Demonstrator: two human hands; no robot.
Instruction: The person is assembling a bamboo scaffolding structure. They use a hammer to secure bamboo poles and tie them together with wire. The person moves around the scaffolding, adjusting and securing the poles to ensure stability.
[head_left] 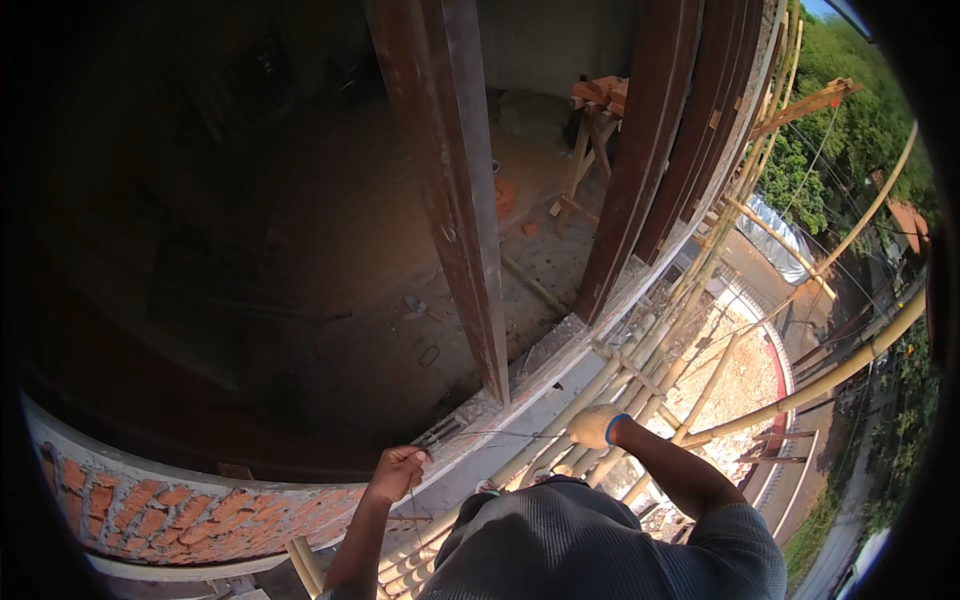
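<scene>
The left grip [400, 472] and gloved right grip [594, 426] are closed on a thin line [510, 433]. Slack could snag it on bamboo poles [592, 391] beside the right grip.

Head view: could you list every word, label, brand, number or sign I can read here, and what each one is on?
None can be read.
Gloved right hand, bare left hand and the thin dark line between them: no legible lettering.
Brick wall, brown post, grey shirt: none legible either.
Silvery sheet outside: too small to tell.
</scene>
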